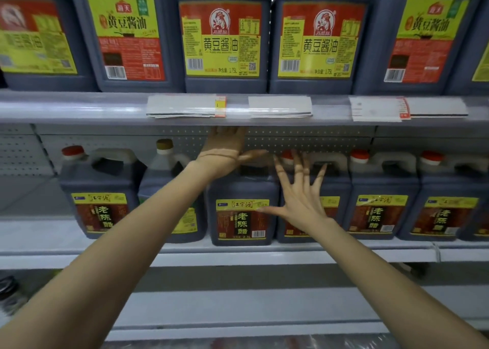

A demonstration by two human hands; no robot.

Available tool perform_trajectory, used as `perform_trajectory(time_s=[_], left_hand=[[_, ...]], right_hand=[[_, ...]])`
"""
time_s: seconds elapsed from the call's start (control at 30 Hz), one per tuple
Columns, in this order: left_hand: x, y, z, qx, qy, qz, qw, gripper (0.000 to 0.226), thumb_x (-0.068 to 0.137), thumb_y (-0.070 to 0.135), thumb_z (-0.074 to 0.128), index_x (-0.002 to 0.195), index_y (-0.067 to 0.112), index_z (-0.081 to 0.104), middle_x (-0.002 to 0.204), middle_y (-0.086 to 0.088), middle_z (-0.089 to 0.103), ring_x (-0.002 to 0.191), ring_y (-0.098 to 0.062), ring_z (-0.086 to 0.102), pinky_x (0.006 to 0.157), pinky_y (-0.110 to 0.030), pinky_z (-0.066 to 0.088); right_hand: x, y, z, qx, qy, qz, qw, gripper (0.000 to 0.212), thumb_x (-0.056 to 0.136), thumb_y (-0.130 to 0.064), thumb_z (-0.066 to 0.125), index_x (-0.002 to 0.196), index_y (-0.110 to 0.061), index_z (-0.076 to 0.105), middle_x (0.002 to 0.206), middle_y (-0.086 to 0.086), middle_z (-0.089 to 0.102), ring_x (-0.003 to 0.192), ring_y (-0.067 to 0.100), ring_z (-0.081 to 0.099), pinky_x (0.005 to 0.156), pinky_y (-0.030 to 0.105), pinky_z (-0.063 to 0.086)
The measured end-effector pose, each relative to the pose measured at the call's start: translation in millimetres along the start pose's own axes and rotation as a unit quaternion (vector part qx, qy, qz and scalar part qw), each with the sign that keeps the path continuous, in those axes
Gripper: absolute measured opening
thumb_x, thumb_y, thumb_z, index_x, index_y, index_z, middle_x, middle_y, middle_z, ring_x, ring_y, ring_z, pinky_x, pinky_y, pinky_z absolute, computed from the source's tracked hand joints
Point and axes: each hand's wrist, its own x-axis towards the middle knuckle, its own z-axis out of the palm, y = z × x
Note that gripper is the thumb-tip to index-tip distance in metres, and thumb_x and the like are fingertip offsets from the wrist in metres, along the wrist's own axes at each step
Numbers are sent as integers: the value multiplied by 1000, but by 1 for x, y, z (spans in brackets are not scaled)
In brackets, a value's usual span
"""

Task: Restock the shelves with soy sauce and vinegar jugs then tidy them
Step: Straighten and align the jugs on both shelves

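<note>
Right hand (299,200) spread straight, released fingers across the fronts of two vinegar jugs (242,224). Beyond, left hand (226,147) hung over one jug's top, fingers extended, tips hidden behind the shelf edge (79,107). Soy sauce jugs (223,44) stood above the fingertips.

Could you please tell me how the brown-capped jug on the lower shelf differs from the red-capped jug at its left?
The brown-capped jug has a brownish cap; the red-capped jug a red one. The red-capped jug's label is dark red under a yellow band, whereas the brown-capped jug's is yellow-green and largely hidden by the left arm. Both hold dark liquid and stand upright on the lower shelf.
</note>
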Motion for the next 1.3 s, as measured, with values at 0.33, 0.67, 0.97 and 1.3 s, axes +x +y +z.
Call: perform_trajectory(time_s=[0.33, 0.67, 0.97, 1.3], left_hand=[[-62, -124, 2, -86, 127, -98, 983, 114, 67, 55, 76, 147, 0, 15, 148, -23, 26, 136, -38, 28, 114, -45, 26], [-55, -148, 20, -350, 40, -169, 920, 53, 73, 26, 81, 114, 13, 49, 107, -1, 58, 101, -20, 57, 84, -27, 42], [-51, -154, 11, -362, -4, -133, 923, 27, 83, 23, 73, 103, 19, 55, 102, -2, 60, 91, -17, 55, 80, -24, 39], [-51, -166, 9, -381, -34, -147, 912, 40, 77, 25, 79, 112, 13, 64, 108, -4, 67, 98, -16, 63, 84, -25, 48]], right_hand=[[24, -85, 0, -38, 1, -45, 998, 108, 66, -90, 24, 147, -30, -14, 154, 17, -9, 142, 40, -9, 102, 71, -2], [33, -99, -8, -65, -74, -15, 995, 113, 64, -88, 38, 145, -35, -21, 156, 16, -17, 140, 39, -23, 102, 72, -6], [33, -100, -7, -54, -70, 0, 996, 115, 61, -89, 40, 136, -37, -30, 156, 14, -20, 141, 40, -21, 102, 72, -7], [32, -101, -10, -57, -63, 4, 996, 116, 60, -90, 38, 135, -37, -33, 157, 16, -15, 142, 39, -18, 101, 73, -8]])
